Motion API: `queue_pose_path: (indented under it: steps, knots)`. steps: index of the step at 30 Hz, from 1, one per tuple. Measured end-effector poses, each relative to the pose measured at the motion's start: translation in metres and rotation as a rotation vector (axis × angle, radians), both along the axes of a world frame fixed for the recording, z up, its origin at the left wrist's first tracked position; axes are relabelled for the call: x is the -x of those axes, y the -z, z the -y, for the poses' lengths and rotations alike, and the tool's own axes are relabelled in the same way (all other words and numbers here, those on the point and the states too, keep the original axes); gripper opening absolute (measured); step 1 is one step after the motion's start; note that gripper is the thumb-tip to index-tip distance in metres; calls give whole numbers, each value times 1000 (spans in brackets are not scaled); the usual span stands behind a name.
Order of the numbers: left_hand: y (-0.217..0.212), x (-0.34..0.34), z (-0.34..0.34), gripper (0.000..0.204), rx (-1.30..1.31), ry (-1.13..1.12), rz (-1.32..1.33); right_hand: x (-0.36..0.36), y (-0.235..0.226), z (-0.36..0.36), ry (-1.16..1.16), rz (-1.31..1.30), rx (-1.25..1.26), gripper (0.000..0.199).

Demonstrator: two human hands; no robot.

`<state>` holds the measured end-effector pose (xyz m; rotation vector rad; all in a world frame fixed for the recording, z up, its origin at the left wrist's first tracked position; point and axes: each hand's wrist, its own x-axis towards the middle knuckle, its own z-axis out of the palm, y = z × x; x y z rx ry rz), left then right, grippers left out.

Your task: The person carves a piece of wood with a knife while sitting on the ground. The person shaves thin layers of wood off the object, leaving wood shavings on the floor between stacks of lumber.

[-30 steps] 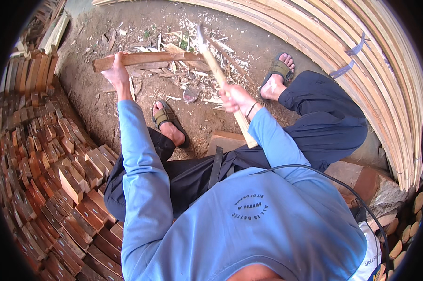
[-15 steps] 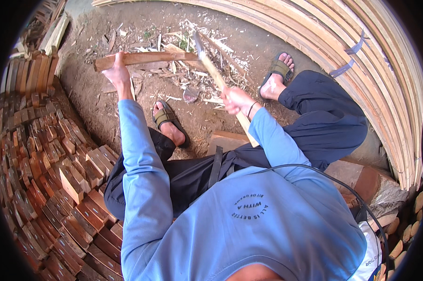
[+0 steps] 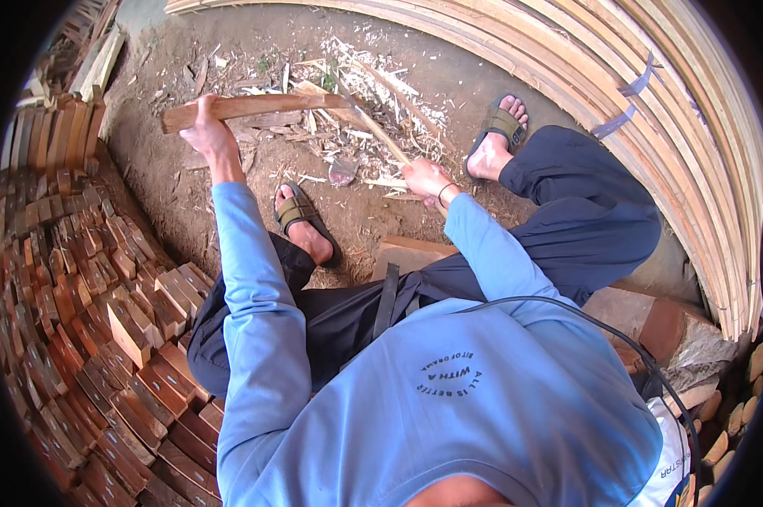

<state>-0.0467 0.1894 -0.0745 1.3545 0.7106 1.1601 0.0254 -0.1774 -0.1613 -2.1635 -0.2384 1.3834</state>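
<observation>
My left hand (image 3: pixel 209 137) is closed around the left end of a reddish-brown wooden stick (image 3: pixel 267 106), which lies roughly level across the view. In my right hand (image 3: pixel 428 179) is the pale wooden handle of a hatchet (image 3: pixel 385 140). The narrow metal head, blurred, is at the stick's right end; whether it touches the wood I cannot tell. Beneath both, pale wood chips (image 3: pixel 390 84) and splinters litter the dirt ground.
Stacked short wood blocks (image 3: pixel 103 338) fill the left side. Long bent wooden strips (image 3: pixel 601 76) curve along the upper right. My sandalled feet flank the chips. A wooden block (image 3: pixel 411 252) lies before my lap, and a black cable (image 3: pixel 601 325) crosses my right side.
The hatchet has come down and toward me, with my right hand slightly lower and to the right. My left hand and the stick have shifted a little left.
</observation>
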Motion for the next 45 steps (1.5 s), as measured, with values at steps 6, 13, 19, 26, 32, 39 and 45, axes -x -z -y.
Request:
queue_pose_path:
  steps: [6,13,19,26,32,39,45]
  knots:
    - [-40,-9,2,6,-177,36,-88,-5,3,-35,193,-272,-162,40]
    - [-18,-26,18,12,-319,-68,-229,-13,-1,-46,483,-767,-439,33]
    - [-13,-20,2,14,-299,-63,-250,-21,-17,-43,34,275,-187,43]
    - [-13,-19,-9,15,-298,-55,-302,0,43,-31,-190,367,-86,44]
    - [-13,-7,-11,10,-271,-57,-290,-11,18,-35,234,-464,-196,39]
    - [-7,5,-26,13,-185,-129,-278,-28,-3,-49,179,40,-399,40]
    - [-13,0,-20,15,-203,-170,-326,4,77,-34,-231,675,-239,49]
